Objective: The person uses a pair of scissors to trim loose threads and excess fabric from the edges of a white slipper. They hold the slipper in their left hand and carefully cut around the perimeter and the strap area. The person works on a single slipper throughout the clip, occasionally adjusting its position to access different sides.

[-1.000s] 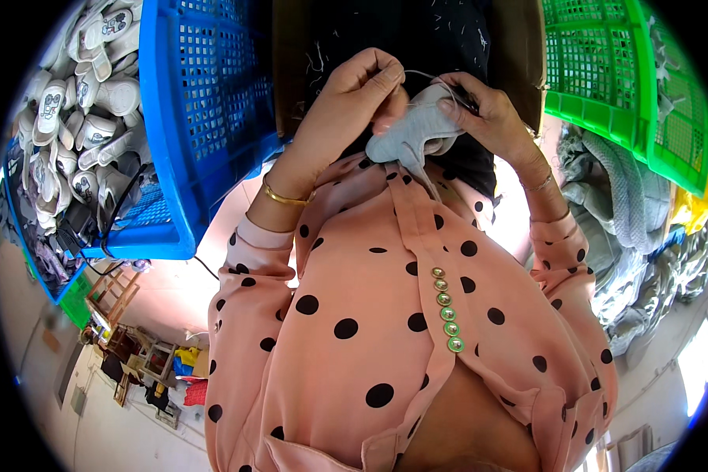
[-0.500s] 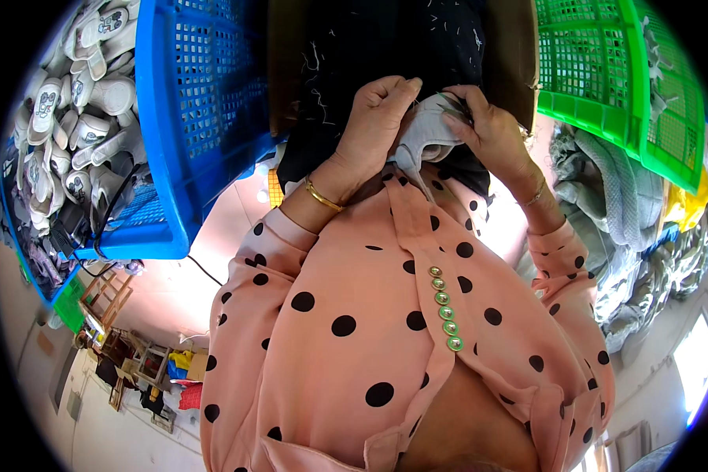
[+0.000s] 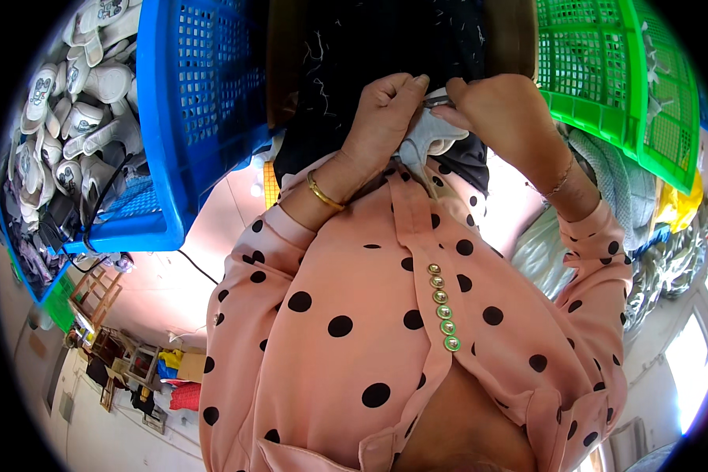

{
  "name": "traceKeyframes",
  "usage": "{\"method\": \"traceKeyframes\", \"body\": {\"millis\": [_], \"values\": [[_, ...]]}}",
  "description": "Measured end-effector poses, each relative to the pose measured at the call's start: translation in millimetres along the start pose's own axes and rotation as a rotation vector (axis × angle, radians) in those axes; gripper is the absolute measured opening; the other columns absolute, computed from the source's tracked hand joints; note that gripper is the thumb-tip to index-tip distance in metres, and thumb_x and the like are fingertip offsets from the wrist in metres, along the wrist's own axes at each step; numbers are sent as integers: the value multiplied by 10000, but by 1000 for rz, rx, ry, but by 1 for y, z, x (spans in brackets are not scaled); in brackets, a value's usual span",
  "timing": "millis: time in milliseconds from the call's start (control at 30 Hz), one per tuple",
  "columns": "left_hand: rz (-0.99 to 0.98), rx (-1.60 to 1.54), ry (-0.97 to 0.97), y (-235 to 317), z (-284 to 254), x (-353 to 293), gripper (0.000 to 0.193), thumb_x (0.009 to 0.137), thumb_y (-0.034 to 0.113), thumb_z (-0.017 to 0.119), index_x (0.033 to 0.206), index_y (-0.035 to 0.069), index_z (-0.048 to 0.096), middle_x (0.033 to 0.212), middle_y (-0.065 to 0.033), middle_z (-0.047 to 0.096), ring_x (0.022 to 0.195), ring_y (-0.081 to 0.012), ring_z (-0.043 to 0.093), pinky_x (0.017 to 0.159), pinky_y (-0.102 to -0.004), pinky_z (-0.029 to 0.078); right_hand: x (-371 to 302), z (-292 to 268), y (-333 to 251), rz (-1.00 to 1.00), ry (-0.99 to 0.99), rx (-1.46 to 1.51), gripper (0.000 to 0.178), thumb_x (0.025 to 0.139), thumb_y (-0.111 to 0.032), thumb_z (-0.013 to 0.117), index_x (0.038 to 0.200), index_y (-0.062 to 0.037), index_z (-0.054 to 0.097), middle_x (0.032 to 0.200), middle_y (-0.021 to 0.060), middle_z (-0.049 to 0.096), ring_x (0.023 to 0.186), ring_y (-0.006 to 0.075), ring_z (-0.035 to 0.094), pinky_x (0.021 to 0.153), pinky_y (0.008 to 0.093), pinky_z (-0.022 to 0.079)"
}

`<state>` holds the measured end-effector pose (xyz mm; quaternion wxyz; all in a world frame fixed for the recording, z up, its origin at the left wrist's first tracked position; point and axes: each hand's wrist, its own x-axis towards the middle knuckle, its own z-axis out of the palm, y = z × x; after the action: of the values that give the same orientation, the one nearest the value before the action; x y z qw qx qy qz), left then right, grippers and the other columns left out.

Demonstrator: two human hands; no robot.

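A light grey fabric piece [image 3: 423, 135], curved like a shoe upper, is between my hands, above my lap. My left hand [image 3: 381, 118] is closed at its left side, thumb and forefinger pinched together at the top. Opposite, my right hand [image 3: 499, 110] is closed with its back turned up, its fingers round a small dark metal tool [image 3: 438, 101] that lies across the piece's top edge. The tool looks like thread snips, but most of it is hidden. Beneath is dark cloth [image 3: 370, 39] dotted with white thread ends.
On the left, a blue plastic basket [image 3: 161, 157] stands near a heap of white printed shoe pieces [image 3: 102, 86]. A green basket [image 3: 590, 110] is at the right, above grey fabric pieces [image 3: 606, 173] and a yellow bag [image 3: 680, 206]. A black cable [image 3: 106, 197] hangs by the blue basket.
My right hand has turned over, back up, and moved in toward the left hand; the metal tool now shows at the piece's top edge. My left hand keeps nearly the same place.
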<state>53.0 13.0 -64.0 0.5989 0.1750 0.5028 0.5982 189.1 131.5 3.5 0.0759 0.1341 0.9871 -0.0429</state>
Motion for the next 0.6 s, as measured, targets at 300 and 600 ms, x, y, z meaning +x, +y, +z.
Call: {"method": "traceKeyframes", "body": {"millis": [300, 600], "values": [[751, 1276, 235, 34, -49, -22, 521, 779, 41, 718, 1253, 232, 614, 1279, -88, 585, 1293, -321, 421, 1047, -446, 314, 12, 23, 1, 62, 114, -128, 419, 935, -454, 535, 755, -84, 609, 547, 99, 580, 517, 269, 624, 432, 345, 458], [539, 1108, 54, 24, -45, -67, 220, 782, 120, 766, 1000, 119, 735, 1012, -47, 696, 1097, -229, 567, 1022, -410, 333, 28, 34, 3, 122, 179, -54, 440, 932, -490, 542, 774, -83, 595, 549, 98, 584, 497, 275, 618, 433, 356, 465]]}}
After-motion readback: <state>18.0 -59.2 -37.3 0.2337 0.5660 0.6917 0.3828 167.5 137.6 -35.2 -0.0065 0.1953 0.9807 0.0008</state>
